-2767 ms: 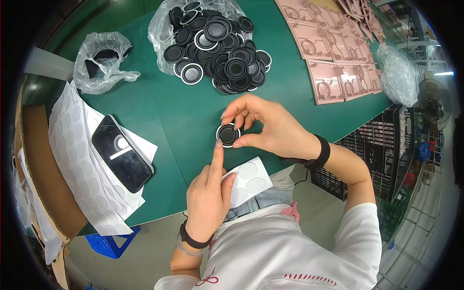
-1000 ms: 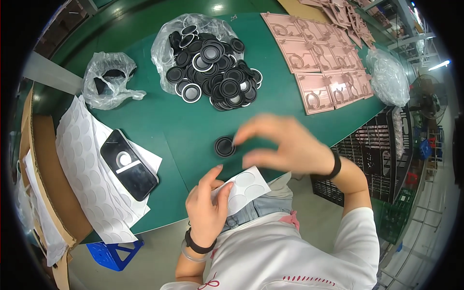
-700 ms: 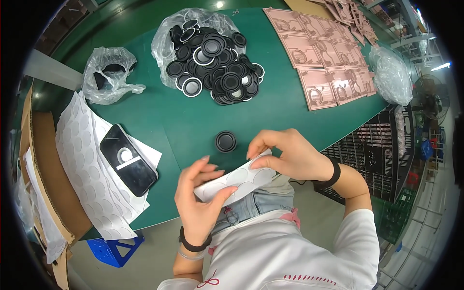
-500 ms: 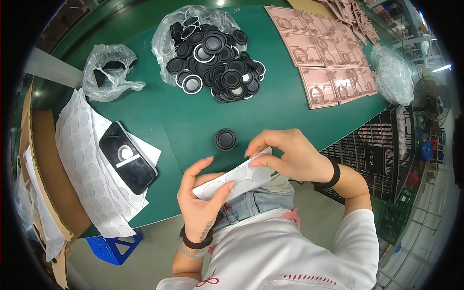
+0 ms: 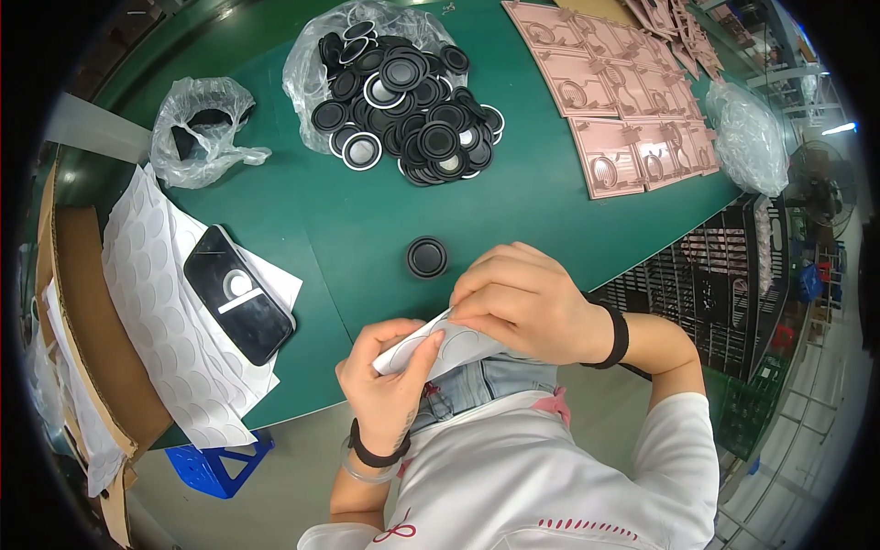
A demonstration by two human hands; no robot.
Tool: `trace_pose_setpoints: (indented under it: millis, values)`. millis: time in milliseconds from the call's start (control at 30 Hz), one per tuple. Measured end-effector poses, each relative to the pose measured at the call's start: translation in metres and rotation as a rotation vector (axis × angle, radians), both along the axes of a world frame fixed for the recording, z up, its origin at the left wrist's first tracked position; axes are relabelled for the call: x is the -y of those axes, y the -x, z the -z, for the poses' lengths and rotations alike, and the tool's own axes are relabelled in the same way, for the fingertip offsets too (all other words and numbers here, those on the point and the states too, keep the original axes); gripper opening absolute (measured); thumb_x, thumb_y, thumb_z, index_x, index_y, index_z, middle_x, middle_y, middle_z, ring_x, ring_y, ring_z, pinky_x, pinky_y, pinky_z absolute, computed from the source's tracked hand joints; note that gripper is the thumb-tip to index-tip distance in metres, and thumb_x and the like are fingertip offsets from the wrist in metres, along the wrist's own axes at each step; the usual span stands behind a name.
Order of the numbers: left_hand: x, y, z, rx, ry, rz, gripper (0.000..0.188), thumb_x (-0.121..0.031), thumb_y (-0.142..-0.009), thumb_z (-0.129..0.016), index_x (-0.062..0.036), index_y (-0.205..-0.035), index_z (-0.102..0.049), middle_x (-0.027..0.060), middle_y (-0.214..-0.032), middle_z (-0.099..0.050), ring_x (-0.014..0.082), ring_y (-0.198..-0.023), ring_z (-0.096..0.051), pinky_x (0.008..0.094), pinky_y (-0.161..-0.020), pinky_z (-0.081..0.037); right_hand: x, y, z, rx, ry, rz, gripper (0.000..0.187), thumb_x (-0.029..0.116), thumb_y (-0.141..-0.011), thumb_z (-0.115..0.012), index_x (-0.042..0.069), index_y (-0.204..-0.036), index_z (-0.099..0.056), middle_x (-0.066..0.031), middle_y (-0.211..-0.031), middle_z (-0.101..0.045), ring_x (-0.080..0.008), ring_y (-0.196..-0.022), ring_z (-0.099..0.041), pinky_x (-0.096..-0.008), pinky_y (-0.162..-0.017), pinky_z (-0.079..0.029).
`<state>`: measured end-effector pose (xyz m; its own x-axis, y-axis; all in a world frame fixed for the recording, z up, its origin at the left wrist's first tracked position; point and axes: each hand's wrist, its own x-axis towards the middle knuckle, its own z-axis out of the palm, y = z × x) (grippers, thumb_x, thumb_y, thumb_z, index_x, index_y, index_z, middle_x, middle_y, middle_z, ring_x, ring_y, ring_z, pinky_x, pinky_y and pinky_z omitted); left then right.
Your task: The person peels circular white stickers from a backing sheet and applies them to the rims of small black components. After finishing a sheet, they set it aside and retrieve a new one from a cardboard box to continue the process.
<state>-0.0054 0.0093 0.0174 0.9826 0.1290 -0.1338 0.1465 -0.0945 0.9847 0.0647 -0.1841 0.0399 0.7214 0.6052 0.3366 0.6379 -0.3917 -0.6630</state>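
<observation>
— where's the lone black disc (image 5: 427,258)?
— on the green tabletop (image 5: 367,229), touched by neither hand; the right hand (image 5: 522,307) is nearer it than the left hand (image 5: 383,371).
— each grip?
— both pinched on the white sticker strip (image 5: 466,346), bodyward of the disc, its long axis running hand to hand.
— containers?
— beyond the disc, a clear bag (image 5: 301,82), black discs (image 5: 438,139) heaped partly in it; leftward, a smaller bag (image 5: 174,165) holding something dark.
</observation>
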Motion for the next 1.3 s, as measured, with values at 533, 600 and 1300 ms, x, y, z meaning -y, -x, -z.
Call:
trace_pose_setpoints:
  millis: [533,600,1300]
  values:
    - [-0.004,-0.003,0.007,-0.144,0.043,-0.033,0.021,-0.010,-0.086,-0.076,0.0008,-0.098,-0.064,0.0054,-0.086,-0.068,0.0088,-0.078,-0.059,0.0236,-0.070,-0.047,0.002,0.017,-0.057,-0.385,-0.080,-0.162,0.012,0.006,-0.079,-0.076,0.002,-0.083,-0.066,-0.0116,-0.113,-0.066,-0.0253,-0.099,-0.063,-0.0347,-0.077,-0.050]
    - [0.001,-0.003,0.011,-0.084,-0.040,-0.009,0.022,-0.009,-0.085,-0.076,0.0004,-0.101,-0.064,0.0064,-0.087,-0.068,0.0098,-0.078,-0.060,0.0244,-0.071,-0.048,0.004,-0.016,-0.034,-0.376,-0.107,0.050,0.010,0.005,-0.083,-0.074,-0.001,-0.085,-0.066,-0.0148,-0.119,-0.065,-0.0250,-0.105,-0.064,-0.0351,-0.084,-0.053]
    - [0.007,-0.007,0.019,0.203,-0.335,0.097,0.039,-0.006,-0.084,-0.073,-0.0073,-0.123,-0.063,0.0130,-0.088,-0.065,0.0266,-0.072,-0.063,0.0342,-0.061,-0.050,-0.002,-0.050,0.009,-1.144,-0.356,0.243,0.011,0.003,-0.086,-0.072,-0.004,-0.092,-0.066,-0.0180,-0.120,-0.064,-0.0178,-0.103,-0.066,-0.0271,-0.088,-0.054]
